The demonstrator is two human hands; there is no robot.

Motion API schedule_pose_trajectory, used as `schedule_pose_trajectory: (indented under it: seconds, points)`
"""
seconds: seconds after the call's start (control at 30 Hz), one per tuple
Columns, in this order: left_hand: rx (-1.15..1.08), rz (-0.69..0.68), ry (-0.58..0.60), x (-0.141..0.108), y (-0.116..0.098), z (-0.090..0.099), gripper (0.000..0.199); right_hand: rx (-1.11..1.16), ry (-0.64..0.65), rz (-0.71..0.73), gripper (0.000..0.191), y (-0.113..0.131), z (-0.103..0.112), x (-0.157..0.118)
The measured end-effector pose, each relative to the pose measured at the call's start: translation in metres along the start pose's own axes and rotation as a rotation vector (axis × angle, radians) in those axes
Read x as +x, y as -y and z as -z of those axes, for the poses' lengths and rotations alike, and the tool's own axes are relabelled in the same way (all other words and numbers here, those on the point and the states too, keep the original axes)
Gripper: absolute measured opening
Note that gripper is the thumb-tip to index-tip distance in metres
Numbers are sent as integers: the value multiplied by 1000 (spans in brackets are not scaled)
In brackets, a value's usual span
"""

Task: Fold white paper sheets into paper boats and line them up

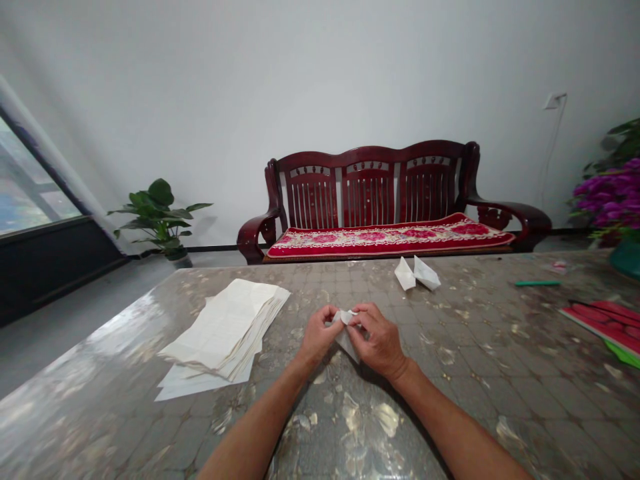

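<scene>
Between both hands, just above the tabletop, is a small folded piece of white paper [346,342]. My left hand [320,333] pinches its left side with thumb and fingers. From the right, my right hand [376,339] pinches the same paper near its top edge. The fingers cover much of it, so its full shape is hidden. Farther back on the table stand two folded white paper pieces [426,273] with pointed corners, close beside each other. A stack of off-white paper sheets [225,327] lies to the left of my hands.
The patterned table [200,440] spreads beneath everything. At its right are a green pen [537,283], a red book [600,319] with glasses on it, and purple flowers [613,193]. Behind it stand a dark red wooden bench [367,193] and a potted plant [160,213].
</scene>
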State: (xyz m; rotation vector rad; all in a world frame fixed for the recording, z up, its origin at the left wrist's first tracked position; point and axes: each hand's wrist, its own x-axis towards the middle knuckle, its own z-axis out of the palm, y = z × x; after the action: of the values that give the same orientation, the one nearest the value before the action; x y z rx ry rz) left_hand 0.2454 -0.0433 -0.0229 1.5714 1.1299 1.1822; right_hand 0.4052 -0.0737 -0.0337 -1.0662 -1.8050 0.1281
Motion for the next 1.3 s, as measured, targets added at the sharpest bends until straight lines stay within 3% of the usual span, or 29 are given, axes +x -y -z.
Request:
schedule_pose_trajectory:
  seconds: [0.1,0.23,0.3,0.4,0.47,0.6,0.73,0.9,1.0,1.07,1.17,1.23,1.3]
  points:
    - [41,-11,-4,0,-2,1,22,101,29,-56,15,-2,0,1]
    - [98,-32,-3,1,1,2,24,91,94,-280,16,-6,-2,3]
    - [99,-45,-8,2,4,2,29,86,146,-325,19,-8,-4,3]
    - [124,-90,-25,2,9,3,36,84,151,-302,15,-8,-4,4]
    - [205,-163,-33,1,11,4,29,34,98,-269,10,-7,-3,5]
    - [425,-400,-59,-4,7,9,8,-43,21,-110,12,-4,3,4]
    - [597,-621,-27,-8,5,17,13,22,21,2,11,-9,12,2]
    - [718,-693,108,-12,19,16,22,-23,-171,-256,32,-29,7,0]
    - [706,-676,189,-14,28,11,26,-38,-171,-461,49,-47,-5,-2]
    - [695,-655,266,-15,33,8,29,30,-106,-538,44,-57,-12,-3]
    - [700,-637,316,-17,35,8,36,20,-41,-514,19,-63,-16,-4]
    - [693,-643,246,-19,33,9,36,-88,-19,-427,7,-59,-14,-4]
    - [677,-639,86,-21,31,9,31,-196,19,-317,9,-52,-11,-4]
